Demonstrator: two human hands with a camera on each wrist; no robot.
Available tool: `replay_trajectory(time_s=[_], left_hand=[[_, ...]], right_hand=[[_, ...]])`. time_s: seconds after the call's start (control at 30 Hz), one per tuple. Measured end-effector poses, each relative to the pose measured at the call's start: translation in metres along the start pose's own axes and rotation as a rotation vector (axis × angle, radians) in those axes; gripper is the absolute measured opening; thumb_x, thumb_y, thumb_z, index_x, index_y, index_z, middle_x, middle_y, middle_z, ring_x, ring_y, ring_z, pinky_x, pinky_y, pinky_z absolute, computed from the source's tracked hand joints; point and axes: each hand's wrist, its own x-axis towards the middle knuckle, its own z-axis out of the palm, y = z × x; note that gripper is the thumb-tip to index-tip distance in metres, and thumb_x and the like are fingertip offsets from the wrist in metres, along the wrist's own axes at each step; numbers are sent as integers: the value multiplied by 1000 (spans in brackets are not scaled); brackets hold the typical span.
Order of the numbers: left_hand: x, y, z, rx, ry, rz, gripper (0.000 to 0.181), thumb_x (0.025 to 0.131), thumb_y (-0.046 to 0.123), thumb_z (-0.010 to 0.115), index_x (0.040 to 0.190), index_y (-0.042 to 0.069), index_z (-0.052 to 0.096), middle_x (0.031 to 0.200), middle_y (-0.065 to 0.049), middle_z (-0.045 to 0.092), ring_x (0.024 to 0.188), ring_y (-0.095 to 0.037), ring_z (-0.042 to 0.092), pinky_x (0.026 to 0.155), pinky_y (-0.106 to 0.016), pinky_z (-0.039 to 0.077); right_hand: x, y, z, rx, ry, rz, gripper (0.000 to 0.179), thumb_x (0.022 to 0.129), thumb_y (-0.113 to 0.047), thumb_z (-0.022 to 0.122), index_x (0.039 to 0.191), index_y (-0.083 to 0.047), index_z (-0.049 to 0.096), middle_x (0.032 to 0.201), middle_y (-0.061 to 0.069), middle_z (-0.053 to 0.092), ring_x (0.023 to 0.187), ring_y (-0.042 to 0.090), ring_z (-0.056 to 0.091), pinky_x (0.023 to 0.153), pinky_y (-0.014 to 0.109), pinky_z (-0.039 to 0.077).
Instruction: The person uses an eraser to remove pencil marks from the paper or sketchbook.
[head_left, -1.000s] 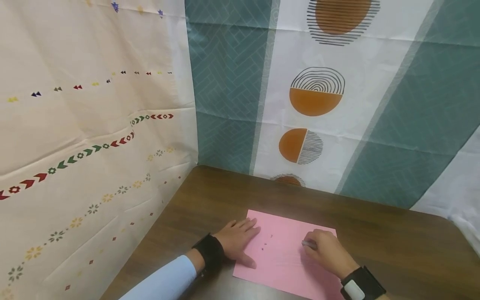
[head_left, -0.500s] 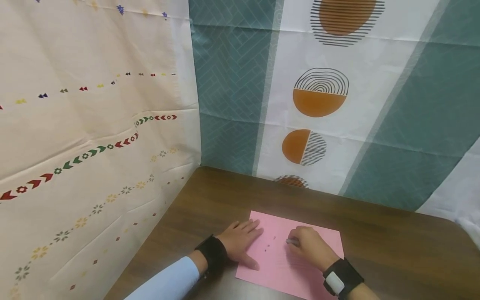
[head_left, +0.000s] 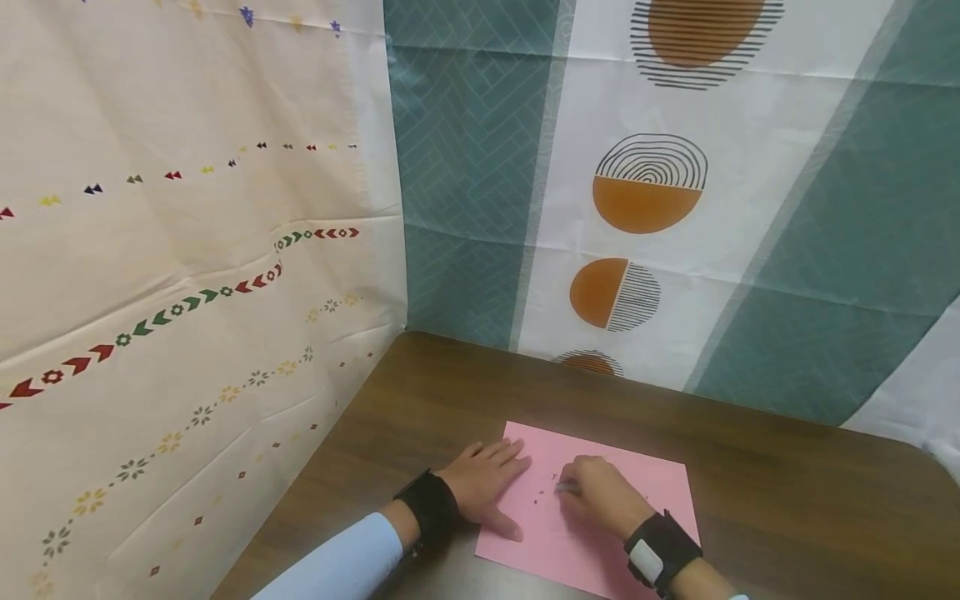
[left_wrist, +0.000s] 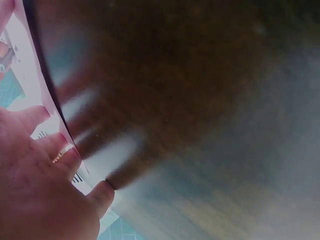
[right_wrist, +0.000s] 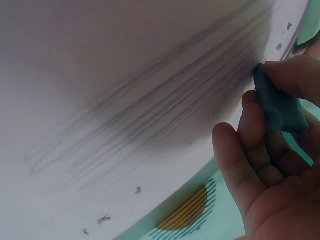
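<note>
My left hand (head_left: pixel 483 490) lies flat with spread fingers on the left edge of a pink sheet of paper (head_left: pixel 517 550). The left wrist view shows that hand (left_wrist: pixel 45 180) at the paper's edge. My right hand (head_left: pixel 600 493) pinches a grey lump that looks like a kneaded eraser (head_left: pixel 566 487) over the middle of the sheet. In the right wrist view the eraser (right_wrist: pixel 282 105) is dark blue-grey and tapers to a tip touching the paper. Faint grey zigzag lines (right_wrist: pixel 150 100) run up to this tip. Small dark crumbs (head_left: pixel 536 502) dot the paper.
A brown wooden table (head_left: pixel 450 392) carries the sheet. Behind it hangs a teal and white curtain (head_left: pixel 480 167) with orange circles. A cream patterned cloth (head_left: pixel 187 333) hangs along the left side. Each wrist wears a black band (head_left: pixel 663 550).
Still pinching the eraser, my right hand has slid left across the paper, from near its right edge toward the crumbs. My left hand holds its place on the sheet.
</note>
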Motion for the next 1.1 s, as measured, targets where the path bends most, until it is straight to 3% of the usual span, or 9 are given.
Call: replay_trajectory(time_s=[0.4, 0.7, 1.1], left_hand=[[-1, 3, -4, -20, -4, 0, 102, 68, 80, 52, 147, 21, 27, 154, -5, 16, 136, -23, 13, 106, -57, 22], [-2, 3, -5, -46, -23, -11, 101, 68, 79, 53, 147, 21, 27, 154, -5, 15, 137, -22, 11, 107, -57, 20], [-1, 1, -4, -62, -36, -12, 100, 68, 79, 52, 147, 22, 26, 154, -3, 14, 137, -21, 9, 107, -57, 18]], right_hand=[[-1, -1, -2, -32, -6, 10, 13, 72, -12, 75, 67, -17, 64, 61, -10, 49, 57, 5, 45, 55, 30, 48], [-10, 4, -5, -129, -40, 115, 19, 70, -7, 76, 62, -16, 61, 58, -8, 46, 54, 8, 40, 53, 29, 43], [-41, 24, -24, -119, -59, 256, 28, 74, -6, 71, 56, -17, 53, 56, -6, 42, 55, 12, 37, 53, 31, 38]])
